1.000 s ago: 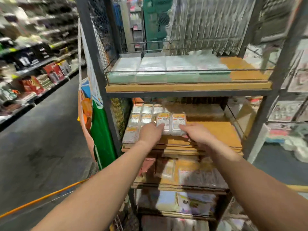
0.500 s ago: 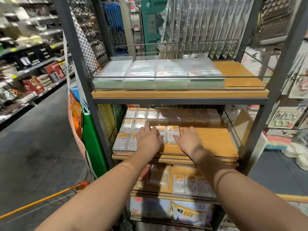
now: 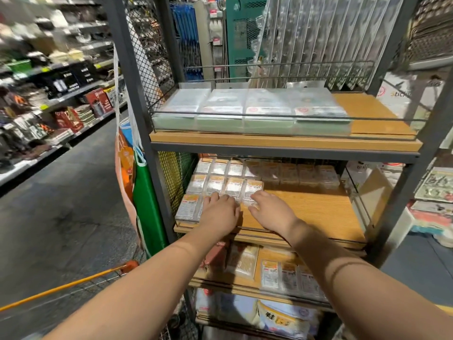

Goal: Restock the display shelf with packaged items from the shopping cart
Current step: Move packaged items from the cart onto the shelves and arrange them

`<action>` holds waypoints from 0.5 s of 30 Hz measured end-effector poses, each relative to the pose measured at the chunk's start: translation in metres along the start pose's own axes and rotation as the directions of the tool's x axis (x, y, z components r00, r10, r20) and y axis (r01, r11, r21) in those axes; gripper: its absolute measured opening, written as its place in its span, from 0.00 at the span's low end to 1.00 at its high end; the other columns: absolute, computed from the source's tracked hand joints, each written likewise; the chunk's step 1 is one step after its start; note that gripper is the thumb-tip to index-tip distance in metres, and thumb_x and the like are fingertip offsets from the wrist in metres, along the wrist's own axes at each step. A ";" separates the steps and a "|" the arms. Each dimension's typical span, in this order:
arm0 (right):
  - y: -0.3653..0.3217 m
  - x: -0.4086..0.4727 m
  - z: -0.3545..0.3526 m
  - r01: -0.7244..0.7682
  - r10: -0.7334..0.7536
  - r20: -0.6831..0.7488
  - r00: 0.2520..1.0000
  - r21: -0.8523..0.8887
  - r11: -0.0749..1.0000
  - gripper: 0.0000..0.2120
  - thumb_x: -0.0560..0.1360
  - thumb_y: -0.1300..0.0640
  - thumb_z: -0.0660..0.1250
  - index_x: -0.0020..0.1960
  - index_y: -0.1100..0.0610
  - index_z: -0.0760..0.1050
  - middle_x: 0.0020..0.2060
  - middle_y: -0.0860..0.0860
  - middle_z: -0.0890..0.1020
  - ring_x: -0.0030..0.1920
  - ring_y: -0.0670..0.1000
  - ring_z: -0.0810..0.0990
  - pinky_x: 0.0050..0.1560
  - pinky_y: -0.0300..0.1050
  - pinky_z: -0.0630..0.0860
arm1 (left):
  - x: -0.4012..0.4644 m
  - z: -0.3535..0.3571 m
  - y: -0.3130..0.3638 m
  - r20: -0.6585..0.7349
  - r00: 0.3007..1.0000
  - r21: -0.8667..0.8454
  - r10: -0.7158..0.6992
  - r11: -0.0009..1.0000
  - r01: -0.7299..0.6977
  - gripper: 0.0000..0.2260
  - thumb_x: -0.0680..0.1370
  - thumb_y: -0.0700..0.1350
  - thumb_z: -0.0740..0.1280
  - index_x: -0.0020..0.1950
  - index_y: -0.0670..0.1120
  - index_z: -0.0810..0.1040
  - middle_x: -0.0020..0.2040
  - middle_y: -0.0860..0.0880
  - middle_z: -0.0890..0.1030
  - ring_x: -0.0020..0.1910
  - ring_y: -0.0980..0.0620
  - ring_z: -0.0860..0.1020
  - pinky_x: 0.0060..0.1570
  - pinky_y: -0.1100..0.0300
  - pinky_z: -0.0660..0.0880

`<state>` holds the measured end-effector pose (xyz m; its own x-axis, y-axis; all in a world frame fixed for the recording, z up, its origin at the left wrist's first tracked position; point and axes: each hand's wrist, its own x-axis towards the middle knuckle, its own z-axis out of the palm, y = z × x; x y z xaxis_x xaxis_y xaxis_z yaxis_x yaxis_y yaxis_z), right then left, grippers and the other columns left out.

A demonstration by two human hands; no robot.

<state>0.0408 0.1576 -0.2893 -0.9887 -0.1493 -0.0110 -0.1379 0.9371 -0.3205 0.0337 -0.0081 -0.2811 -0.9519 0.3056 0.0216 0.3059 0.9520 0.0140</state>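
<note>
While both flat hands, left hand (image 3: 219,212), right hand (image 3: 272,212), press packets (image 3: 234,186), bags (image 3: 137,182) flank shelf (image 3: 318,212).

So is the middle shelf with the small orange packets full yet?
Not full. The middle shelf has small orange packets at back and left; its right front is bare wood.
</note>
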 end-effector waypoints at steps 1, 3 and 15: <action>0.001 0.002 -0.001 0.007 -0.007 0.010 1.000 -0.003 1.000 0.23 0.81 0.47 0.57 0.74 0.54 0.66 0.72 0.50 0.69 0.69 0.54 0.70 0.68 0.49 0.68 | 0.001 -0.002 0.000 0.006 1.000 0.018 0.002 1.000 -0.002 0.18 0.82 0.55 0.53 0.66 0.48 0.73 0.65 0.50 0.75 0.64 0.46 0.66 0.60 0.49 0.61; 0.003 0.005 -0.005 0.015 -0.015 0.018 1.000 -0.013 1.000 0.23 0.81 0.47 0.58 0.74 0.53 0.66 0.72 0.49 0.68 0.69 0.53 0.70 0.68 0.48 0.68 | 0.004 -0.005 0.000 0.010 1.000 0.029 0.002 1.000 -0.002 0.18 0.82 0.54 0.53 0.66 0.48 0.72 0.65 0.50 0.75 0.64 0.46 0.66 0.60 0.49 0.61; -0.012 -0.002 -0.018 -0.064 0.063 0.032 0.997 0.018 0.998 0.23 0.82 0.47 0.56 0.76 0.49 0.62 0.76 0.47 0.63 0.75 0.51 0.59 0.73 0.56 0.54 | -0.003 -0.018 -0.020 0.004 0.999 -0.271 0.041 0.962 -0.039 0.14 0.82 0.50 0.56 0.63 0.49 0.73 0.62 0.48 0.78 0.63 0.46 0.67 0.57 0.51 0.62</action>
<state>0.0436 0.1529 -0.2683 -0.9930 -0.1002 -0.0619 -0.0737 0.9388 -0.3365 0.0306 -0.0287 -0.2632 -0.9386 0.3446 0.0184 0.3354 0.8983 0.2840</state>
